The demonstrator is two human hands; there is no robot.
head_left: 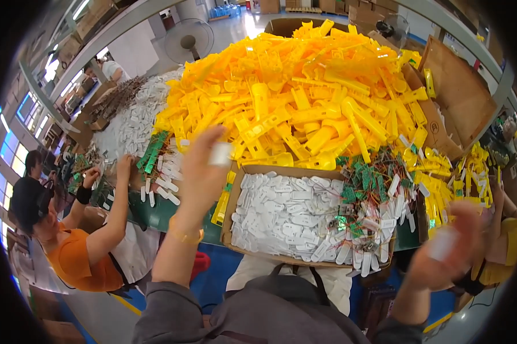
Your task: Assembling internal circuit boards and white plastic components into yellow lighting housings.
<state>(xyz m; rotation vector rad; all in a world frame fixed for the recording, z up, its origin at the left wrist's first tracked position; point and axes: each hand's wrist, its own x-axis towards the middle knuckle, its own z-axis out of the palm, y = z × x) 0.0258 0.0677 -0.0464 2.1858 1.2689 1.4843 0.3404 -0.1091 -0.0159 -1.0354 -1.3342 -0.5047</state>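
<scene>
Your left hand is raised in front of the heap of yellow parts, and your right hand hangs well apart, right of the open carton on the green desk. Both hands are blurred, and each shows a white patch near the thumb: a covering or a small piece, you cannot tell which. Nor can you tell whether the fingers of either hand pinch anything or are merely spread.

The carton, between your forearms, holds flat white pieces, with wired circuit boards tangled over its right end. Those loose wires look the likeliest trouble: lifting one board by its lead could drag out its neighbours or strain a joint. The yellow wristband on your left wrist might catch a loop as well.

The heap, banked high behind the carton, could slide in among the white pieces if a low part were pulled free. Boards and pieces crowding the near right corner might drop to the floor if knocked. At left, a co-worker in orange works close by; a wide reach there risks a bump.
</scene>
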